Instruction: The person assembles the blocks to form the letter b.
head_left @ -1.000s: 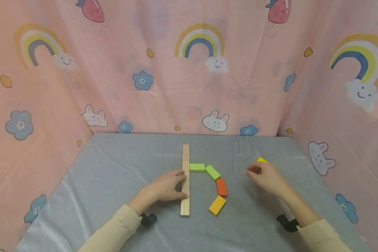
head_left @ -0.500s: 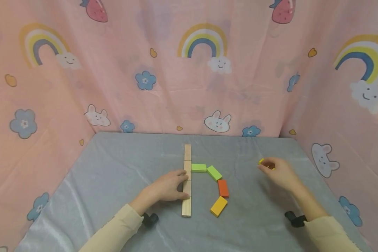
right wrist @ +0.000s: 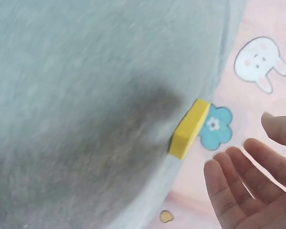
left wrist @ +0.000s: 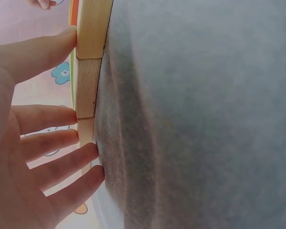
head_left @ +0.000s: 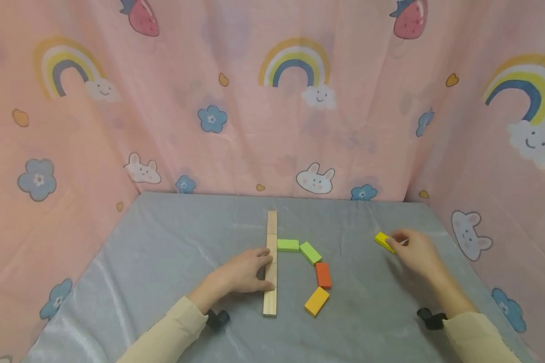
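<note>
Several plain wooden blocks [head_left: 271, 272] form a straight row running away from the person. My left hand [head_left: 241, 272] rests its thumb and fingertips along the row's left side, fingers spread and nearly straight; in the left wrist view the fingers [left wrist: 62, 162] lie against the blocks. Off to the right, a yellow block [head_left: 382, 240] lies on the grey cloth. My right hand [head_left: 415, 252] hovers at its near end with fingers loosely bent. The right wrist view shows a gap between the right hand's fingers [right wrist: 224, 195] and that yellow block, with nothing in the palm.
Curving from the wooden row are a light green block [head_left: 288, 245], a second light green block [head_left: 310, 252], an orange-red block [head_left: 324, 276] and an amber block [head_left: 317, 302]. Grey cloth [head_left: 186, 227] covers the table, and a pink printed curtain [head_left: 254, 141] surrounds it.
My right hand has moved to the right around the yellow block, which was mostly hidden and now shows more fully. My left hand stays at the wooden row. The head view has shifted slightly.
</note>
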Demonstrator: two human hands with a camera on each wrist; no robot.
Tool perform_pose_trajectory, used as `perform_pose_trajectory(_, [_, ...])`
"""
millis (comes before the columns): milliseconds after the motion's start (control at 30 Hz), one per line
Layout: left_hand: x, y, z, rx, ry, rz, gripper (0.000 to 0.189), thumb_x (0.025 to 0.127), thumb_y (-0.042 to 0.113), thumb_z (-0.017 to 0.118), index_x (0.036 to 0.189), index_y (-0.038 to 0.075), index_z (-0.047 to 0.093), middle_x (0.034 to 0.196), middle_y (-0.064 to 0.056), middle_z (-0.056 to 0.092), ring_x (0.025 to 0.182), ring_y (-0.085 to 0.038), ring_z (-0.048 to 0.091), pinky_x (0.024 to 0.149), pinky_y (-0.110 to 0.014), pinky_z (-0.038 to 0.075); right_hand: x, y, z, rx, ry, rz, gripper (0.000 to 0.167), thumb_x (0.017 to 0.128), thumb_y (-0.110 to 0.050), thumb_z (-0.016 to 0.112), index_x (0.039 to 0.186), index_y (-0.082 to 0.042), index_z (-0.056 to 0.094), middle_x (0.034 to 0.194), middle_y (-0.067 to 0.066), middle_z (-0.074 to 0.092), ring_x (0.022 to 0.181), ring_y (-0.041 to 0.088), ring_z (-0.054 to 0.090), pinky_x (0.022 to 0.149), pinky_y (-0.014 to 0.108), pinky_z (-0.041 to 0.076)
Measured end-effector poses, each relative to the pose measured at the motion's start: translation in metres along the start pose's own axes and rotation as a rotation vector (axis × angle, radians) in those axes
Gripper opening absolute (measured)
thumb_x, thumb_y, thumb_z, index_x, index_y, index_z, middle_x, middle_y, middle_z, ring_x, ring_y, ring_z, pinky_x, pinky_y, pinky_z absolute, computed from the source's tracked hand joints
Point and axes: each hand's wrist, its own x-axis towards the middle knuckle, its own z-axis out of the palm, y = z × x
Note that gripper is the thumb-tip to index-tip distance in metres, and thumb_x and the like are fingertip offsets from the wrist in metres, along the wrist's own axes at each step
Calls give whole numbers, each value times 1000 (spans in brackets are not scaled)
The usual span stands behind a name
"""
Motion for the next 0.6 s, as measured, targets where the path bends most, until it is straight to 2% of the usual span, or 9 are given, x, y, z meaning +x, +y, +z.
perform_pose_trajectory(267, [0,1,3,-4,1,14,71,90,50,75,145,8,57,155,-12,45,141,-32,45,113,-46,41,-1,16,1,-24,-14,74,49,102,-28,61,126,14,59,123,35,61,101,45,62,76,52,57])
perform_pose_trajectory(600, [1,1,2,-18,-2,9,72,90,49,75,145,6,56,156,-12,45,142,-33,44,113,-47,40,1,27,0,-14,-28,114,53,102,-30,60,128,16,56,126,37,58,108,50,59,82,58,54])
